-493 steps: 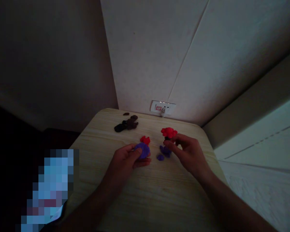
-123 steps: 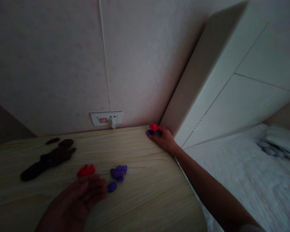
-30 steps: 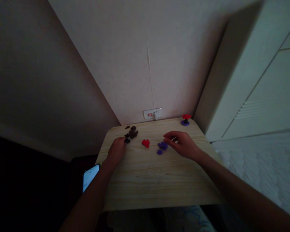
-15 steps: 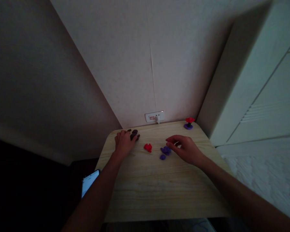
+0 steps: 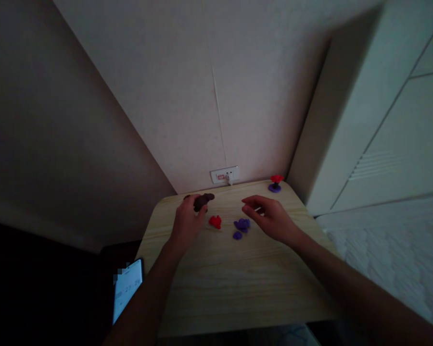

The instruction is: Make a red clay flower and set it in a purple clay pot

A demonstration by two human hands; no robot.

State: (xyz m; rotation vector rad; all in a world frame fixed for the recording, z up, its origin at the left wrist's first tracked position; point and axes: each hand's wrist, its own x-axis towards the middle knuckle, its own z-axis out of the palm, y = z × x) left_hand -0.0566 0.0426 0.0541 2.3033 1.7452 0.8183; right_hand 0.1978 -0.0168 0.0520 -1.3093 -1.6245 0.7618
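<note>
My left hand point(image 5: 189, 218) is closed round a dark brown lump of modelling clay point(image 5: 203, 200), with its thumb on the near side; part of the lump is hidden by the fingers. My right hand point(image 5: 269, 216) holds nothing, thumb and fingers curved and slightly apart, just above and right of a lumpy purple clay piece point(image 5: 242, 224). A smaller purple bit point(image 5: 237, 235) lies in front of that piece. Between the hands sits a red clay piece point(image 5: 215, 221). At the far right corner stands a clay flower point(image 5: 276, 179) with a red top, dark stem and purple base.
The pale wooden tabletop point(image 5: 245, 283) meets the wall, where a socket point(image 5: 224, 175) holds a white plug. A lit phone point(image 5: 128, 288) lies at the left, partly behind my left forearm. A white cabinet point(image 5: 378, 144) and white bedding point(image 5: 389, 250) are to the right.
My left hand has moved from the table's left side to the brown clay and closed on it, apparently raising it slightly. My right hand stays near the purple pieces. The flower stands where it was set down.
</note>
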